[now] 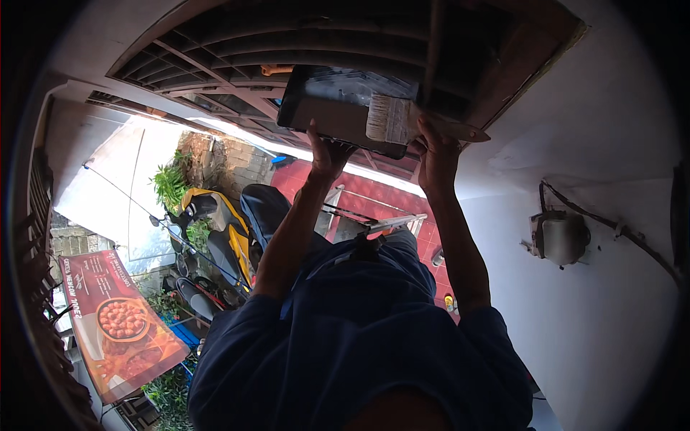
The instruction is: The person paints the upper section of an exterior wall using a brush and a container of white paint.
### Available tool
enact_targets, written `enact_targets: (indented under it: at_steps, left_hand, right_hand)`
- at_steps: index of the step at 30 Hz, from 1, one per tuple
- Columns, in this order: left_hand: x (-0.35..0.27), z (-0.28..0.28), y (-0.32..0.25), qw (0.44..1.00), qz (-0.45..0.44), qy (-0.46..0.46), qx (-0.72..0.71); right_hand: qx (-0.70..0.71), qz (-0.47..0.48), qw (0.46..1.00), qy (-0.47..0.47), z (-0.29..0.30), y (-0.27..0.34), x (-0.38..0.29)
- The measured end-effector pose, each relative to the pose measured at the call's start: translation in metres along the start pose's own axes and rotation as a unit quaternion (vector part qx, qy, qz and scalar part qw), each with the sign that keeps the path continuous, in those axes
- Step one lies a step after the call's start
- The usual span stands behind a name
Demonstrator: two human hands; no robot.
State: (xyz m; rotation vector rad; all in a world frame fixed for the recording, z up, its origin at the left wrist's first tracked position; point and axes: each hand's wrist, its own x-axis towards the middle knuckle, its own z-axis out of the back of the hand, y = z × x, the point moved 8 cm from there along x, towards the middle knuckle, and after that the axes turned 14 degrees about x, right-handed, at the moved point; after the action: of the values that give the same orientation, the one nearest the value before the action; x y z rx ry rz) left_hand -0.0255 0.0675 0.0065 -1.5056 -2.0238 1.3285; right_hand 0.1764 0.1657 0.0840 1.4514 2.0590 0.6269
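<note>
A black paint tray point(329, 117) is held up in front of me, with brownish liquid in its well and pale smears on its ribbed slope. My left hand point(331, 155) grips its near edge from below, thumb up over the rim. In my right hand point(439, 161) is the wooden handle of a wide paintbrush point(389, 118). Its pale, stained bristles point left over the right part of the tray. Whether my right hand also touches the tray, I cannot tell. An orange handle point(277, 70) shows beyond the tray's far left corner.
A dark brown grille with slats point(323, 40) lies just beyond the tray. Below me stand a metal ladder point(396, 222) on red floor tiles point(358, 188) and a yellow motorcycle point(237, 248). A white wall point(496, 226) at right carries a wired fixture point(563, 240). A printed banner point(121, 323) hangs left.
</note>
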Motion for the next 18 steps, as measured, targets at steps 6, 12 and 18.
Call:
enact_targets:
  at_steps: [6,12,18]
  left_hand:
    - [0.007,0.008,0.002,0.999,0.023,-0.018,-0.02]
    - [-0.004,0.009,-0.002,0.998,0.045,0.036,-0.002]
    - [0.001,0.027,0.016,0.991,0.108,0.07,0.03]
  right_hand:
    - [0.136,-0.109,0.985,0.007,0.003,-0.016,0.007]
    - [0.238,-0.174,0.954,0.059,-0.004,-0.046,-0.005]
    - [0.304,-0.091,0.942,0.108,-0.036,-0.028,-0.026]
